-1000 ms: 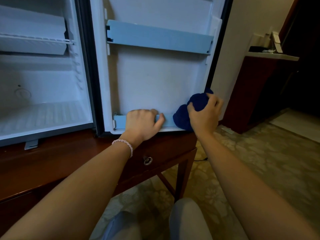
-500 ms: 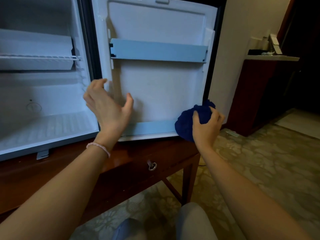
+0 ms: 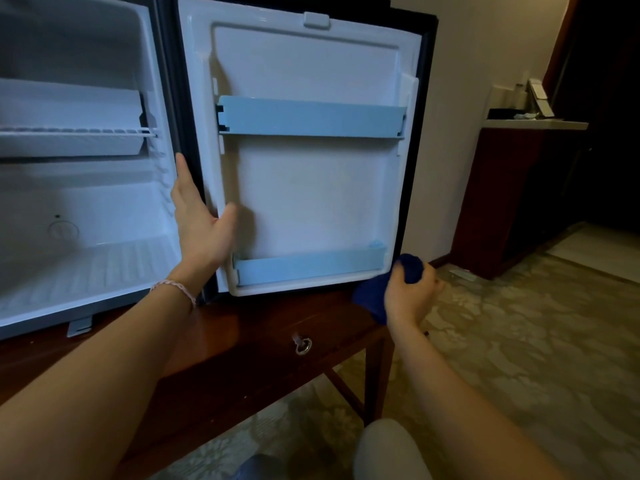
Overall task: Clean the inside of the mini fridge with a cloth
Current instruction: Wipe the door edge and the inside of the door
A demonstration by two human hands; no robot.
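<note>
Left hand [image 3: 201, 220], fingers straight, steadies mini-fridge door [image 3: 311, 188] (hinge side); right hand [image 3: 408, 296] clutches blue cloth [image 3: 372, 294], likely w/ wiping next.

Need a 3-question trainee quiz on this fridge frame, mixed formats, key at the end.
1. True or false: the right hand grips the blue cloth.
2. Where is the left hand? A) on the lower rail B) at the hinge-side edge of the open door C) on the wire shelf
3. Fill in: the fridge stands on a wooden ____.

Key: 1 true; 2 B; 3 table
</note>
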